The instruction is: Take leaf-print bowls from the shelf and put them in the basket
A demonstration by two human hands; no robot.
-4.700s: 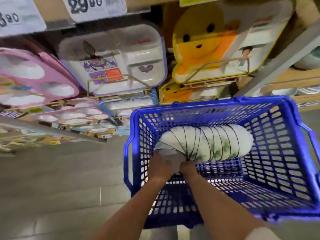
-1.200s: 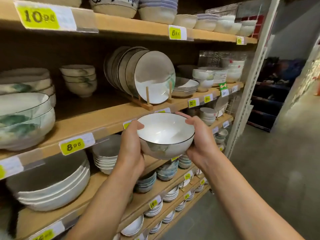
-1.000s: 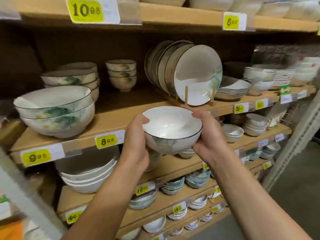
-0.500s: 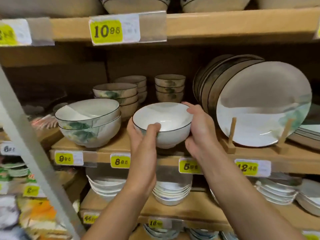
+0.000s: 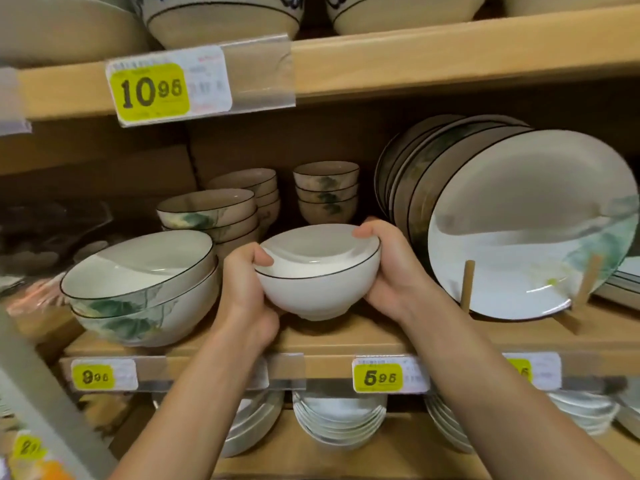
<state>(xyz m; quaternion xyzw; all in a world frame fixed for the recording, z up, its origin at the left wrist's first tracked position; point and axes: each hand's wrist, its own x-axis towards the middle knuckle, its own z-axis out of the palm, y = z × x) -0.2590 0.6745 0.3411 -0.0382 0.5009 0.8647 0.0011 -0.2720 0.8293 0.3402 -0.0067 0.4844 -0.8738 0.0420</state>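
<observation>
At the far left two big bowls (image 5: 138, 292) with green leaves on their sides sit nested on the shelf (image 5: 346, 337). Just right of them the left hand (image 5: 246, 292) grips the bowl (image 5: 318, 275), thumb hooked over the near rim and palm pressed to its side; its other fingers are hidden beneath. The bowl is upright at the shelf's front edge, its foot very close to the board, and I cannot tell whether it touches. Its near face shows plain white with a dark rim line, so any leaf print must be on a hidden side. Behind it stands a stack of small bowls (image 5: 325, 192) with the same leaf pattern. The right hand (image 5: 391, 271) clamps the opposite side, thumb on the rim and fingers curled out of sight behind. Further right, plates (image 5: 519, 230) lean on a wooden rack (image 5: 467, 285), close to that hand. This looks like the taking step: one bowl held in both hands at the shelf. The next move calls for drawing it straight out, clear of the plates, then turning to the basket, which is not in view.
</observation>
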